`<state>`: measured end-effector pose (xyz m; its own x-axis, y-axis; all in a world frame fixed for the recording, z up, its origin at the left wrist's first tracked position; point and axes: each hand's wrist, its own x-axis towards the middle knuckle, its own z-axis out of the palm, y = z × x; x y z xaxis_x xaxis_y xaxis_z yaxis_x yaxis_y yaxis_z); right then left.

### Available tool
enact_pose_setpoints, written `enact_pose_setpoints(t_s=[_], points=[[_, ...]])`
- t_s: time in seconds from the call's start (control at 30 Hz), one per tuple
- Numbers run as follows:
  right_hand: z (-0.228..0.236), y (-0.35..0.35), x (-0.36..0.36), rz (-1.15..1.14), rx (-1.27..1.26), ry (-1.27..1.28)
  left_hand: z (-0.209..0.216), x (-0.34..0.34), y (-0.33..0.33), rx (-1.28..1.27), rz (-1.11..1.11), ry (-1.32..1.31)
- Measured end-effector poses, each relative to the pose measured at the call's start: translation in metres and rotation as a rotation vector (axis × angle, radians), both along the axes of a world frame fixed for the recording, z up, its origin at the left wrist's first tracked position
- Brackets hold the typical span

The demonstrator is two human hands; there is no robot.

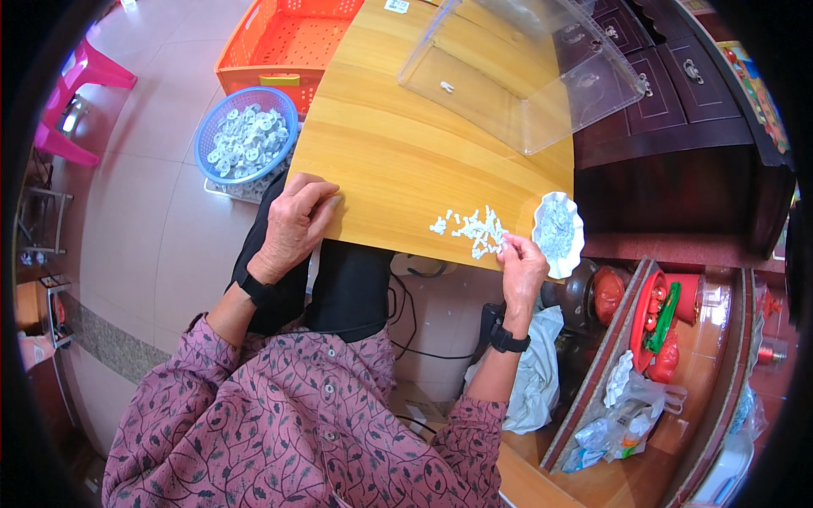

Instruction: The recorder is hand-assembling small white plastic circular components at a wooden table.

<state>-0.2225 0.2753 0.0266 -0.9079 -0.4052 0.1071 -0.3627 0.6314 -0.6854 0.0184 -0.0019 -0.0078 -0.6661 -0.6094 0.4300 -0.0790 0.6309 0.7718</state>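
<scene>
My left hand (296, 218) lies at the left front edge of the wooden table (406, 161), its fingers curled together; whatever may be inside them is hidden. At the front right, my right hand (522, 264) pinches with thumb and forefinger at the right side of a loose pile of small white plastic pieces (478, 229). One such piece seems to be between the fingertips, though it is tiny. Just beyond this hand stands a white dish with a wavy rim (579, 227), filled with small pale grey-blue bits (555, 229). Both wrists wear black bands.
A clear plastic box (550, 110) sits on the far table, a small white piece (446, 86) showing by it. Left of the table are a blue basket (203, 140) of pale round parts and an orange crate (233, 55). Dark drawers (652, 93) border the right; cables hang underneath.
</scene>
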Motion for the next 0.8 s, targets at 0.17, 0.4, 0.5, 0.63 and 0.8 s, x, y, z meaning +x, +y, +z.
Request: enact_pose_setpoints(t_s=[0.17,0.4,0.5,0.63,0.8], points=[[0.006,-0.019,0.017,0.012,-0.13,-0.101,-0.002,0.001,-0.001,-0.022,0.0,0.003],[0.003,-0.039,0.035,0.32,0.003,0.128,-0.001,0.001,0.0,0.033,0.007,-0.012],[0.002,-0.041,0.039,0.375,0.02,0.162,-0.003,0.001,0.0,0.044,0.005,-0.012],[0.001,-0.04,0.039,0.398,0.019,0.157,-0.003,0.002,0.0,0.023,0.005,-0.012],[0.002,-0.039,0.039,0.292,0.001,0.12,-0.002,0.001,-0.001,0.022,0.001,0.0]])
